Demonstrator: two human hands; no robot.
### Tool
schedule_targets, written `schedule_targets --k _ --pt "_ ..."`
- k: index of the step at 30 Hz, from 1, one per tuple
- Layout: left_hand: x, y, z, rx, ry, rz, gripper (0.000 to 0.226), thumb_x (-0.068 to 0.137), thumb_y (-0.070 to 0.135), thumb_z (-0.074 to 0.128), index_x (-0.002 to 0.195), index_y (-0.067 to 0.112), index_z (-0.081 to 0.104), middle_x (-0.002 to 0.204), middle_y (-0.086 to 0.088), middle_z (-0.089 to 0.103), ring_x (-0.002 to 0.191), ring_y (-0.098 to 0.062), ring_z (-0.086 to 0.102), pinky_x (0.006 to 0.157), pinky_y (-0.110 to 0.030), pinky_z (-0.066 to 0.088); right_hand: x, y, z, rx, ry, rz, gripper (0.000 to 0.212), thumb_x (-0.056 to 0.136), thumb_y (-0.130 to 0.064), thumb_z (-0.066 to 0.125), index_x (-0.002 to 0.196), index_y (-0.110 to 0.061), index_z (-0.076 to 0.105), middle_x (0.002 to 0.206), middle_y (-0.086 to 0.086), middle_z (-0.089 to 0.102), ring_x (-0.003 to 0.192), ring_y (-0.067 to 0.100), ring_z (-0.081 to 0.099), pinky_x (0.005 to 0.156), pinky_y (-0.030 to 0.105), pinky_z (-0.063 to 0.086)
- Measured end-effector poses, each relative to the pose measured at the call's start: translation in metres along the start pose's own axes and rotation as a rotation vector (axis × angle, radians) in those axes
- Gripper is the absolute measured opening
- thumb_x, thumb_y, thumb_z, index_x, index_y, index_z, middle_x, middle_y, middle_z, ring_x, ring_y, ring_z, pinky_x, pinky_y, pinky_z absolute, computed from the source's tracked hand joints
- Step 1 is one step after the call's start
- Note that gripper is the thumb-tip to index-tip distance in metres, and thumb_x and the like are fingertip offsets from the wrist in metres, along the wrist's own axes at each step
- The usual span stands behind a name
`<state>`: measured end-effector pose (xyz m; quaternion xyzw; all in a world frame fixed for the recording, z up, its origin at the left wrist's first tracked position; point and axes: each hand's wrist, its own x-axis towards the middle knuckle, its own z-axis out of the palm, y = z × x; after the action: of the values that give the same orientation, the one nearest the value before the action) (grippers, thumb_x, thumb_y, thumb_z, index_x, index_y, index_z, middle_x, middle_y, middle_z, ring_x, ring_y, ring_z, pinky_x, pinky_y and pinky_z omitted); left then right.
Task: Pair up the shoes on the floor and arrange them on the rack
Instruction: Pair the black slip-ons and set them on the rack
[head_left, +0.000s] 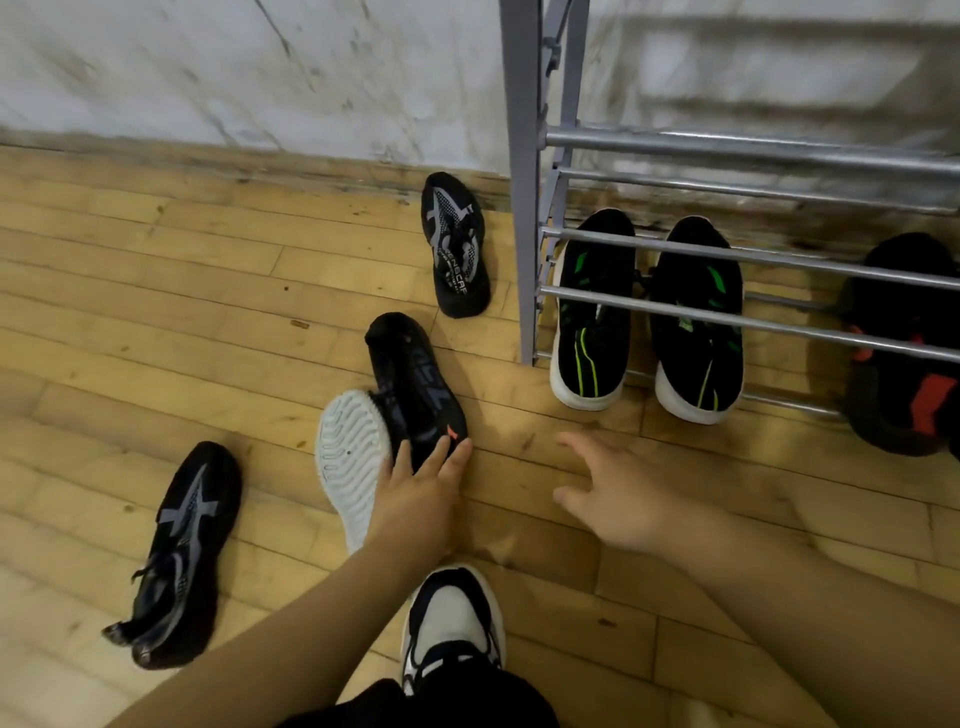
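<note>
The left hand (415, 499) is reaching forward from a bare, nearly straight forearm and laying its fingers (441, 457) across the near end of a black shoe (410, 374), which is lying on its side with its white sole facing left; the thumb is hidden, so I cannot tell whether the hand is grasping the shoe or only touching it. The right hand (618, 493) is hovering released over the bare wooden floor (156, 312), palm down, fingers spread and holding nothing, near the front edge of the rack (522, 208). A pair of green-striped shoes (592, 312) is sitting side by side at the left end of the rack's bottom level, toes pointing outward, and a red-marked shoe (904, 364) is sitting further right, well apart from them. A grey-striped shoe (182, 551) is lying towards the floor's near left, and a similar one (457, 249) is lying by the wall (208, 67), just beside the rack's left post. Open floor is showing between the two hands and between the black shoe and the rack.
</note>
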<state>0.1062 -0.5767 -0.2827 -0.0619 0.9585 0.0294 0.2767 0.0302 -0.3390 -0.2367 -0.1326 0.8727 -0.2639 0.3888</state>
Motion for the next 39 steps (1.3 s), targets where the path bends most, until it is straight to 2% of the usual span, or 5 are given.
schedule_targets --k 8,17,26,33,39 --pt "-0.081 -0.033 -0.058 -0.757 0.327 0.096 0.054 0.107 0.013 0.051 0.147 0.048 0.043 0.146 0.020 0.056 0.135 0.005 0.048 0.107 -0.006 0.036 0.002 -0.045 0.001 -0.017 0.002 -0.261 0.091 0.096 -0.043 0.067 0.156 -0.057 0.000 0.168 -0.020 0.002 0.156 0.013 0.011 0.122 0.038 0.025" --pt "-0.121 -0.059 -0.082 -1.418 0.134 0.080 0.039 0.092 0.016 0.063 0.125 0.036 0.074 0.123 -0.008 0.073 0.116 -0.032 0.068 0.096 -0.054 0.058 0.004 -0.090 -0.009 -0.175 -0.018 -0.531 0.071 0.096 -0.051 0.060 0.156 -0.051 0.022 0.152 -0.018 0.045 0.139 0.010 0.039 0.114 0.039 0.037" --pt "-0.075 -0.056 0.001 -1.023 0.120 -0.424 0.086 0.081 0.075 0.061 0.155 0.048 0.027 0.158 -0.002 0.037 0.139 -0.028 0.048 0.108 -0.053 0.050 -0.002 -0.077 -0.003 -0.340 0.106 -0.289 0.074 0.098 -0.062 0.049 0.159 -0.052 0.008 0.075 -0.015 0.049 0.071 0.010 0.047 0.053 0.022 0.033" --pt "-0.069 -0.024 0.021 -0.718 0.031 -0.398 0.094 0.086 0.043 0.068 0.159 0.051 0.009 0.158 0.005 -0.004 0.143 -0.038 0.025 0.113 -0.045 0.037 0.013 -0.064 0.023 -0.501 0.178 -0.180 0.068 0.102 -0.054 0.048 0.160 -0.041 0.015 0.123 -0.004 0.068 0.098 0.019 0.067 0.072 0.040 0.060" --pt "-0.088 -0.072 0.012 -1.424 0.190 -0.252 0.089 0.094 0.025 0.055 0.153 0.066 0.003 0.169 0.010 0.021 0.148 -0.023 0.035 0.117 -0.053 0.040 0.016 -0.065 0.046 -0.339 0.031 -0.191 0.076 0.100 -0.049 0.057 0.160 -0.043 0.011 0.135 0.002 0.053 0.111 0.021 0.058 0.082 0.032 0.054"
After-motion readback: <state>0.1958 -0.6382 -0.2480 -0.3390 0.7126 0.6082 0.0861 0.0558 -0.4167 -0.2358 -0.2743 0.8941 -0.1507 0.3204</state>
